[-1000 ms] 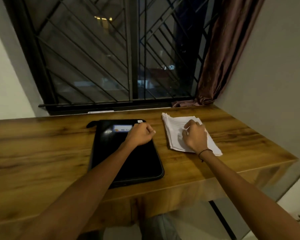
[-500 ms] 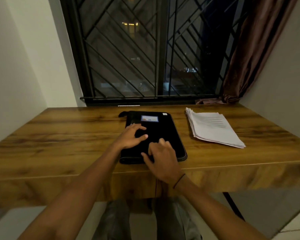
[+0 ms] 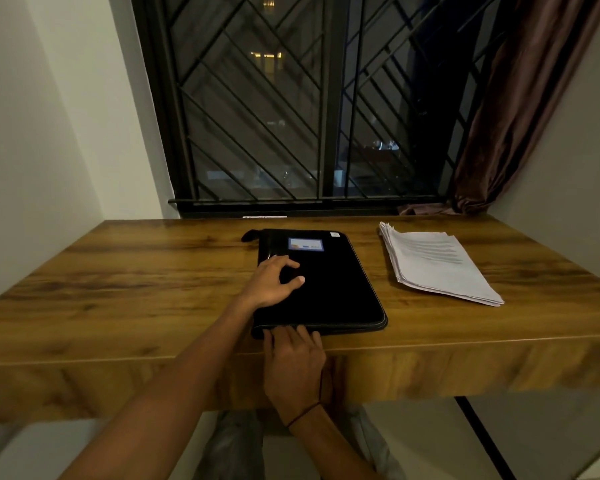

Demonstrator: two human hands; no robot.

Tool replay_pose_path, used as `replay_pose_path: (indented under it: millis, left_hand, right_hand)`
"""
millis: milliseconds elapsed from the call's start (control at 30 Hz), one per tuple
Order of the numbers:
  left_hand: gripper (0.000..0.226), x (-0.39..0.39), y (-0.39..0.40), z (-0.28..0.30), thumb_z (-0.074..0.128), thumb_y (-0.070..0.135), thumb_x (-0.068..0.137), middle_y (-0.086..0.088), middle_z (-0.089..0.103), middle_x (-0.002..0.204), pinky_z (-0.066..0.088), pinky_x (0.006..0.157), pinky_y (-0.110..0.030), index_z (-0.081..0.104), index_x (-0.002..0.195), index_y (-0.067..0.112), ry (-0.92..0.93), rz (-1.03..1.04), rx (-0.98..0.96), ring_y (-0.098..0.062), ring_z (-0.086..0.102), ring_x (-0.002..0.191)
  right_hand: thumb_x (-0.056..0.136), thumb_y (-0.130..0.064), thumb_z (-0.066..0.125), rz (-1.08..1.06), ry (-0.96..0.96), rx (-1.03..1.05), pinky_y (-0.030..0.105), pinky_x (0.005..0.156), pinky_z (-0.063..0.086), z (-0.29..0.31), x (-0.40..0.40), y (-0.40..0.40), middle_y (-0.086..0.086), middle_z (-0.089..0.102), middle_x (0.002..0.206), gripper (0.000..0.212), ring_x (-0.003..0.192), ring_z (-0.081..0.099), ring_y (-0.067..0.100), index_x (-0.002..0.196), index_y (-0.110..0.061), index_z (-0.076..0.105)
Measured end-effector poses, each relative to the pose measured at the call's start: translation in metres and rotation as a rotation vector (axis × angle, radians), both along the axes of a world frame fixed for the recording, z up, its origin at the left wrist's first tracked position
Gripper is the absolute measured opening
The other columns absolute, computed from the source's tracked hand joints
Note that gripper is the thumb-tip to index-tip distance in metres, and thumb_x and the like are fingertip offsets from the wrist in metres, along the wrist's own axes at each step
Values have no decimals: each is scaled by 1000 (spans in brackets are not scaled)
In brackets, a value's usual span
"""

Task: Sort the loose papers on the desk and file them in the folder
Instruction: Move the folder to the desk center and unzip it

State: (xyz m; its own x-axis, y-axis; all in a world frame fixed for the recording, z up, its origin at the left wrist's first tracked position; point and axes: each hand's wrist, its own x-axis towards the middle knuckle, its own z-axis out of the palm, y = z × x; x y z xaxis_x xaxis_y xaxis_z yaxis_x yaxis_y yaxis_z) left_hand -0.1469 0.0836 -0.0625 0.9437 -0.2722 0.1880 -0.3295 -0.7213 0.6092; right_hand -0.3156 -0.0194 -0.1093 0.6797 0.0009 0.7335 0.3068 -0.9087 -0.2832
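Note:
A black zipped folder [image 3: 336, 289] with a small blue label lies closed in the middle of the wooden desk [image 3: 136, 289]. My left hand [image 3: 272, 284] rests on the folder's left half, fingers spread on the cover. My right hand [image 3: 297, 362] is at the folder's near left corner, fingertips touching its front edge by the zip. Whether they pinch anything there I cannot tell. A stack of white printed papers [image 3: 437, 266] lies to the right of the folder, with no hand near it.
A barred window [image 3: 309, 109] rises behind the desk and a brown curtain [image 3: 520, 109] hangs at the right. Walls close in on both sides. My knees show below the desk's front edge.
My right hand left the paper stack, crossed to the folder and slid back to its near edge. My left hand opened and settled flat on the cover. The view shifted left.

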Motion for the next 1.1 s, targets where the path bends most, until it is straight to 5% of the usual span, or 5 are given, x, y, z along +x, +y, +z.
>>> replay_pose_path:
  millis: [400,600,767,900,1100]
  left_hand:
    - [50,-5,6,5,60,63,92,6,43,153,39,115,-47,54,136,40,-9,-34,26,-20,34,147]
    - [48,-7,10,10,60,64,91,4,42,155,39,115,-45,52,134,43,5,-55,57,-20,35,146]
    - [47,-9,10,12,61,64,91,3,39,157,37,106,-32,51,134,46,10,-44,77,-18,34,147]
    - [54,-6,15,11,60,68,88,4,39,158,35,112,-36,51,136,45,2,-38,95,-18,32,148]
    - [51,-7,24,16,63,56,93,4,39,158,29,110,-29,52,140,38,9,-81,76,-16,31,148]
  right_hand:
    - [95,-25,72,-28,-49,40,34,67,50,-12,12,-77,-5,71,81,10,75,63,12,87,-21,74]
    - [96,-27,70,-72,51,186,30,64,44,-9,9,-124,-10,61,71,12,62,48,6,84,-26,69]
    - [94,-33,71,-174,107,227,31,68,44,-8,11,-152,-11,65,72,8,67,58,10,87,-29,72]
    - [95,-37,69,-215,151,264,31,63,47,-8,17,-168,-7,68,75,9,70,62,17,93,-31,74]
    - [95,-35,71,-58,229,288,33,52,48,-2,33,-184,-12,67,74,6,71,61,11,90,-33,74]
